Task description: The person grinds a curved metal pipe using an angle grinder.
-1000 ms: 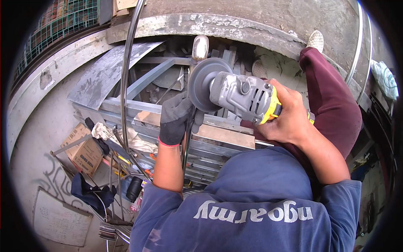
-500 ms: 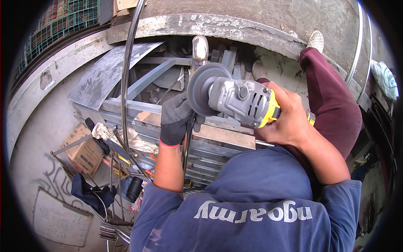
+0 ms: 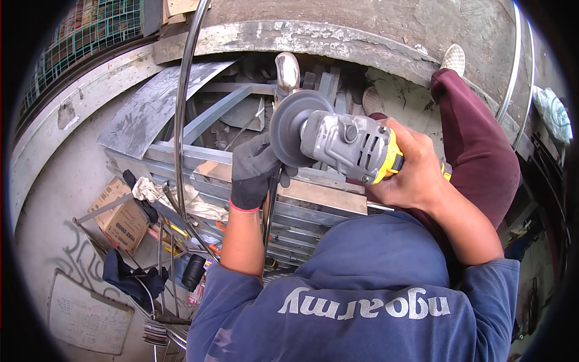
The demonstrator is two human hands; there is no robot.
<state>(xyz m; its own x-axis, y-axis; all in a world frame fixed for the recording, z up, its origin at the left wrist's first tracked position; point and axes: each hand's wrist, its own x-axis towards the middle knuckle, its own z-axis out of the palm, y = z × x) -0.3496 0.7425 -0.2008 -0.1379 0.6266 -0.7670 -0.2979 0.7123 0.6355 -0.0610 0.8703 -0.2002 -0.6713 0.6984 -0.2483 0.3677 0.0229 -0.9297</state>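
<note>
The steel rod (image 3: pixel 287 67) stands upright before the chest, its polished tip showing just above the disc (image 3: pixel 291 128) of the angle grinder (image 3: pixel 353 145). The gloved left hand (image 3: pixel 252 169) is closed round the rod just below the disc, and the bare right hand (image 3: pixel 416 172) is wrapped round the grinder's body. Light pressure, with the glove kept clear of the disc, seems wise.

**Inspector:** Lighting?

**Assistant:** Bright, even daylight from above. Shadows are soft and darkest under the steel frames. There is glare on the rod (image 3: pixel 287 69) tip and a mild sheen on the grinder (image 3: pixel 350 145).

**Inspector:** Picture quality?

**Assistant:** Heavy fisheye bending, with a black vignette at all four corners. The centre is sharp and the edges are slightly soft.
</note>
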